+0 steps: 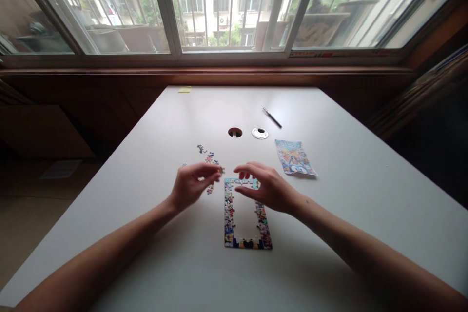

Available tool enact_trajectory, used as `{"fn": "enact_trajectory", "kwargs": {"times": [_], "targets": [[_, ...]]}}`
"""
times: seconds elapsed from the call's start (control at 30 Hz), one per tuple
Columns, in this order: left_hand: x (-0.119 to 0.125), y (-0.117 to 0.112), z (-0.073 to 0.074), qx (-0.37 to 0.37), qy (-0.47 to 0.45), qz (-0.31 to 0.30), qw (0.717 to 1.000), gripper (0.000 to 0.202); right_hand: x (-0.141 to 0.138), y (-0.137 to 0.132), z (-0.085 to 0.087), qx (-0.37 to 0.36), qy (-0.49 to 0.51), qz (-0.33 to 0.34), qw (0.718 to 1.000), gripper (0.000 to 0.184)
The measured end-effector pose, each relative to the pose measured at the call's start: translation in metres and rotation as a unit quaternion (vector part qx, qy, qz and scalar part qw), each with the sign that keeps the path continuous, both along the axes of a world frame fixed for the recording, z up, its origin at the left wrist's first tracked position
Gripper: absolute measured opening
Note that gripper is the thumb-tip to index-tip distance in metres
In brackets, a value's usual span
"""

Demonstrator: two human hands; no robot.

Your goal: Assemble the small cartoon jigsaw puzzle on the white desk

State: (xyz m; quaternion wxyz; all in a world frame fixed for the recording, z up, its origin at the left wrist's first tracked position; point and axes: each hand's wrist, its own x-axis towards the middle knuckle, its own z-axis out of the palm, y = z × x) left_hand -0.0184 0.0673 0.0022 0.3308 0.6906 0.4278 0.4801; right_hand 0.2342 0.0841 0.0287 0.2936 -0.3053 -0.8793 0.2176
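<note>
A jigsaw puzzle [229, 214] lies on the white table as a rectangular border of joined, colourful pieces around a bare middle. Left of its top edge, my left hand [192, 183] pinches a small puzzle piece [221, 169] between thumb and fingertips. My right hand [268, 187] hovers over the puzzle's upper right corner, thumb and fingers apart, with nothing seen between them. It hides part of the border. Loose puzzle pieces [209, 157] are scattered beside and behind my left hand, which covers some of them.
A crumpled picture sheet [295, 157] lies to the right of the puzzle. Farther back are a pen [272, 117], a round cable hole [235, 132] and its silver cover [260, 133]. A yellow sticky note [185, 89] sits at the table's far edge, below a barred window.
</note>
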Motion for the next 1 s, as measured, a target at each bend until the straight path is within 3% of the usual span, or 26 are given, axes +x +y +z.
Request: {"fn": "enact_trajectory", "kwargs": {"times": [0.03,0.1,0.23,0.4,0.67,1.0], "targets": [[-0.014,0.011,0.004,0.029,0.064,0.054,0.996,0.027,0.004,0.005,-0.004,0.011,-0.006,-0.024,1.000,0.024],[-0.045,0.031,0.008,0.044,0.107,0.105,0.988,0.024,0.011,0.016,-0.014,0.036,-0.010,-0.086,0.996,0.012],[-0.088,0.053,0.001,0.038,0.182,0.133,0.974,0.019,0.020,0.032,-0.036,0.026,-0.017,-0.121,0.992,0.008],[-0.090,0.055,-0.012,0.032,0.241,0.102,0.965,0.022,0.023,0.033,-0.044,-0.006,-0.017,-0.124,0.992,0.007],[-0.107,0.041,0.014,0.033,0.293,0.004,0.956,0.017,0.023,0.032,-0.042,-0.009,-0.025,-0.117,0.993,0.006],[-0.102,0.034,0.015,0.083,0.347,-0.034,0.934,0.015,0.024,0.031,-0.042,-0.008,-0.020,-0.120,0.993,0.007]]}}
